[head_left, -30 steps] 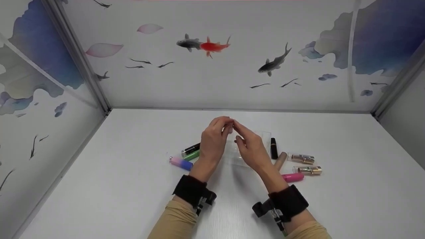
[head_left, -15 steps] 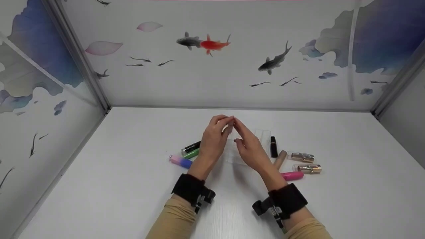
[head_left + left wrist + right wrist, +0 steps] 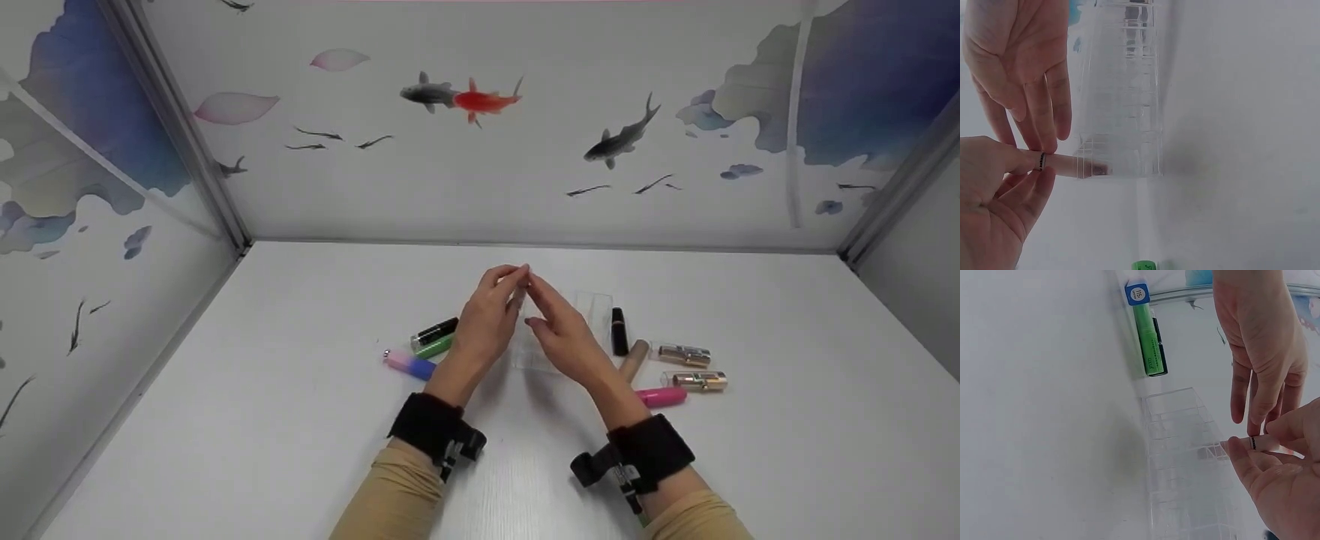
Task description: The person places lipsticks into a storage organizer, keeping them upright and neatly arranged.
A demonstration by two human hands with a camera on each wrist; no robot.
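Note:
Over a clear compartmented organizer (image 3: 592, 304), my left hand (image 3: 480, 319) pinches a slim pale pink tube (image 3: 1064, 165) with a narrow dark mark round it. The tube stands upright in the wrist views, and a dark end shows through the clear plastic. My right hand (image 3: 566, 330) meets the left at the fingertips; its fingers look mostly straight and its thumb sits apart in the head view. In the left wrist view the right fingertips reach the tube. Hands hide most of the tube and much of the organizer in the head view.
Left of the hands lie a black tube (image 3: 435, 332), a green tube (image 3: 433, 346) and a pink-blue tube (image 3: 409, 364). To the right lie a black tube (image 3: 619, 331), a brown tube (image 3: 634, 360), a pink tube (image 3: 661, 397) and gold-coloured lipsticks (image 3: 682, 354) with clear caps.
My left fingers have shifted slightly around the tube, and the right thumb has edged a little toward the left hand. Everything on the table lies as before.

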